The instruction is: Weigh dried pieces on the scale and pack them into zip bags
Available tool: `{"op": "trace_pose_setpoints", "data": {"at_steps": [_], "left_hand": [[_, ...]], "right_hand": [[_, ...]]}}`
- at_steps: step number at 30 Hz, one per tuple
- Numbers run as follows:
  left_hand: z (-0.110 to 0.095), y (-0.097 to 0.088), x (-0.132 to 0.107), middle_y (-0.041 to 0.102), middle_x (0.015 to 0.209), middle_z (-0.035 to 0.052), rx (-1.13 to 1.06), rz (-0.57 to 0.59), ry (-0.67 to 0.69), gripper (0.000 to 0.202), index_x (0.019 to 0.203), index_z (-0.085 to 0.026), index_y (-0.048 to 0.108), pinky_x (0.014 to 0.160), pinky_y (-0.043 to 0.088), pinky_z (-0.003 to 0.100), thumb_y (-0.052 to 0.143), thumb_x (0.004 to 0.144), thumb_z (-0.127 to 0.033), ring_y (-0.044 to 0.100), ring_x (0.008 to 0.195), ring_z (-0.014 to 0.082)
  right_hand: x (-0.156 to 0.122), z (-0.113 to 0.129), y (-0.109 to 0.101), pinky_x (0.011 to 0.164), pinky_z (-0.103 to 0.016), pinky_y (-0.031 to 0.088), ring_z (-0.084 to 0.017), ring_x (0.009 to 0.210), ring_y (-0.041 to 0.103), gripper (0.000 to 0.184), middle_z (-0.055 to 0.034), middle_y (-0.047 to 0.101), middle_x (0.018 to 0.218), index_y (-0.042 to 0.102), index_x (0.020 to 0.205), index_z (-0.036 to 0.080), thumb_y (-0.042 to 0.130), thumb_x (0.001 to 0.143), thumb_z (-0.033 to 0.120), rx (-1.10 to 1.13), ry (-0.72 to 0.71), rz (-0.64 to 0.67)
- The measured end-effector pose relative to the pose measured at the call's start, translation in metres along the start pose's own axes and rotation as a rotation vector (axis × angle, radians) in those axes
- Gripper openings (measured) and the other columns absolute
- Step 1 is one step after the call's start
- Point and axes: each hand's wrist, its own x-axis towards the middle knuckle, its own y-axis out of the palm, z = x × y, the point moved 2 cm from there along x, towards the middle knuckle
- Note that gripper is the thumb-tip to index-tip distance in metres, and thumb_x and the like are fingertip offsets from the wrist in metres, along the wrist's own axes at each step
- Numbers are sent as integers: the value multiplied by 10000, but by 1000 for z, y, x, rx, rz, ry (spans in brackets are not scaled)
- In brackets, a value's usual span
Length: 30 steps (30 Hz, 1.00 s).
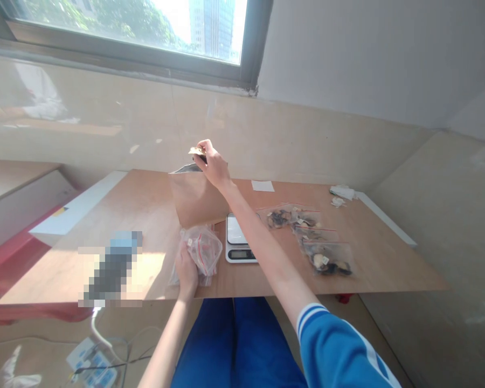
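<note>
Under the window (145, 24), going by the head feed I've got at my end, the biggest thing is the wooden tabletop (392, 253). Toward the back of it stands a brown paper bag (200, 199) with its mouth open at the top, and over to the right lie some filled zip bags (327, 258). Between them sits a white scale (235, 229), partly hidden by the right forearm (262, 231). Just left of the scale there's a bundle of clear zip bags (206, 250) with the left hand (187, 269) on it; its fingers are half lost in the plastic, so I honestly can't tell if they're gripping or just resting. Smallest is the dried piece (194, 151), mushroom by the look of it, up over the paper bag's mouth in the right hand (215, 164). Step in hand, I'd say, is shifting dried stuff at that mouth, though I can't tell whether in or out. My guess is the next move calls for a snug but gentle pinch, since it looks brittle, and for clearing the rim cleanly. As for the right fingers, they're closed on the piece: its pale edge pokes out left past the tips, with a darker bit tucked lower, close to the rim. Can't make out if it touches.
</note>
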Motion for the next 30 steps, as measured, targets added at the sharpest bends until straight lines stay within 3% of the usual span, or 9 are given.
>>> {"op": "trace_pose_setpoints", "data": {"at_steps": [5, 11, 17, 21, 26, 30], "left_hand": [[0, 2, 1, 555, 621, 23, -5, 45, -12, 386, 617, -215, 459, 623, 401, 315, 285, 905, -405, 503, 610, 172], [1, 3, 1, 561, 636, 19, -3, 54, -27, 361, 637, -213, 478, 635, 392, 305, 291, 897, -379, 505, 623, 170], [-3, 2, -1, 552, 630, 21, -2, 53, -26, 353, 625, -217, 465, 640, 386, 304, 296, 896, -368, 501, 635, 173], [-4, 2, -1, 560, 626, 23, 1, 54, -29, 364, 621, -219, 470, 641, 389, 308, 296, 896, -382, 501, 625, 174], [-3, 3, 0, 555, 624, 19, -5, 60, -36, 377, 617, -221, 469, 643, 392, 305, 289, 897, -400, 501, 626, 172], [-3, 2, -1, 534, 631, 3, -11, 62, -29, 344, 626, -216, 454, 632, 381, 292, 303, 891, -375, 484, 629, 160]], "right_hand": [[-7, -2, 3, 700, -270, 440, -164, 783, 557, 153, -17, 598, 864, 479, 976, 209, 407, 919, 331, -70, -25, 52], [-19, 3, 2, 881, -327, 400, -198, 980, 510, 152, -57, 572, 1020, 556, 858, 193, 470, 897, 312, -267, -166, 71], [-23, 4, 0, 890, -330, 401, -198, 988, 526, 157, -38, 617, 1074, 613, 886, 210, 481, 900, 292, -287, -156, 156], [-21, 9, -4, 917, -356, 395, -197, 1040, 556, 212, -56, 587, 1236, 627, 1023, 212, 460, 919, 292, -263, -177, 228], [-19, 14, -6, 1026, -442, 310, -210, 1131, 553, 311, -80, 561, 1300, 567, 1209, 231, 458, 922, 277, -311, -197, 374], [-15, 12, -10, 973, -407, 406, -214, 1144, 548, 344, -43, 507, 1361, 548, 1243, 277, 448, 920, 340, -219, -136, 539]]}}
